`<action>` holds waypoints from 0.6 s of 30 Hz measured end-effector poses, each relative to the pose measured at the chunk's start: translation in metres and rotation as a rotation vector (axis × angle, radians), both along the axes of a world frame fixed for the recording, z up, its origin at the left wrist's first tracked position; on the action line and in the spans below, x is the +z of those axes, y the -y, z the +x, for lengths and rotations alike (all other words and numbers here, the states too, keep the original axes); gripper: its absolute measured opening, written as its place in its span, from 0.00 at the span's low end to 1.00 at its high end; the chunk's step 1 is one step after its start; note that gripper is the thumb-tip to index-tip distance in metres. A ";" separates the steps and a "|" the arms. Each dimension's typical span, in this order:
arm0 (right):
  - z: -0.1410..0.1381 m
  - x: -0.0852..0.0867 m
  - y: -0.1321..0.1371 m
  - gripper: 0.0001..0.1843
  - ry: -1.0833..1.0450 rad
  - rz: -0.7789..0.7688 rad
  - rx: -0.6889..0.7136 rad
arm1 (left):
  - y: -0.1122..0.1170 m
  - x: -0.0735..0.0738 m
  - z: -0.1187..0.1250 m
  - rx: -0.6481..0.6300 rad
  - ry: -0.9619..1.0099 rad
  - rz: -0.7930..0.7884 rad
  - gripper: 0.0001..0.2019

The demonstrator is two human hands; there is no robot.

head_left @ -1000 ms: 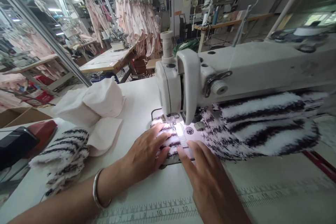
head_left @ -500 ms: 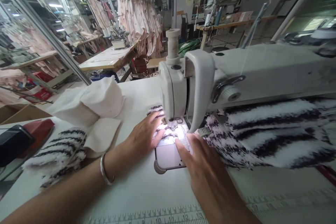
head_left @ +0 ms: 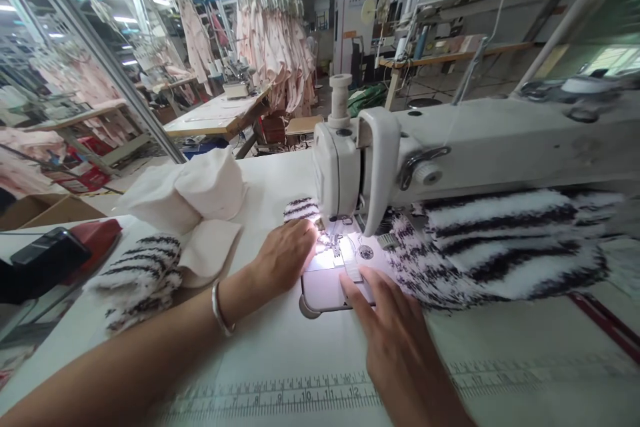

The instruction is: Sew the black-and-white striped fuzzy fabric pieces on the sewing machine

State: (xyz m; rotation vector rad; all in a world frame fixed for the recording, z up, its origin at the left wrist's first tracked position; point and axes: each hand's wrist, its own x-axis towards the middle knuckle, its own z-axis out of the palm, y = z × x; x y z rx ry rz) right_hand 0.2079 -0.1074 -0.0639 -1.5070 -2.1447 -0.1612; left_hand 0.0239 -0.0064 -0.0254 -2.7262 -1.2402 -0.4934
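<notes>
Beside the needle area of a white sewing machine (head_left: 338, 177), my left hand (head_left: 286, 255) is closed on a small piece of black-and-white striped plush fabric (head_left: 301, 209). The piece sticks out behind my knuckles, and part of it lies by the lit presser foot (head_left: 337, 247). My thumb and fingertips are partly hidden. My right hand (head_left: 395, 327) holds nothing. Its fingers are apart, with the index and middle fingertips resting on the metal bed plate (head_left: 325, 290) just in front of the foot.
A larger striped plush piece (head_left: 520, 247) lies under the machine arm. To the left are white fabric pieces (head_left: 210, 183), another striped piece (head_left: 145, 273) and a black object (head_left: 50, 247) on something red. A printed ruler (head_left: 305, 395) runs along the table's front. Pink garments (head_left: 275, 47) hang behind.
My left hand's fingers, spread over the plush before, are now curled in around it. My right hand has drawn back slightly from the foot, uncovering a round plate. The view has shifted a little.
</notes>
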 end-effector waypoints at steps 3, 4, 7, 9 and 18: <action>-0.005 0.009 0.005 0.24 -0.068 0.018 0.004 | 0.003 0.004 -0.004 0.034 0.022 -0.029 0.07; -0.009 0.012 0.008 0.19 -0.111 0.025 0.024 | 0.009 0.007 -0.006 0.053 0.043 -0.039 0.06; -0.027 0.021 0.014 0.08 -0.299 -0.012 0.106 | 0.049 0.018 -0.013 0.144 0.178 -0.079 0.04; -0.044 0.029 0.017 0.05 -0.432 -0.052 0.147 | 0.085 0.024 -0.016 0.220 0.448 -0.187 0.03; -0.083 0.083 0.039 0.11 -0.157 0.235 0.258 | 0.156 0.003 -0.022 0.332 0.689 -0.158 0.28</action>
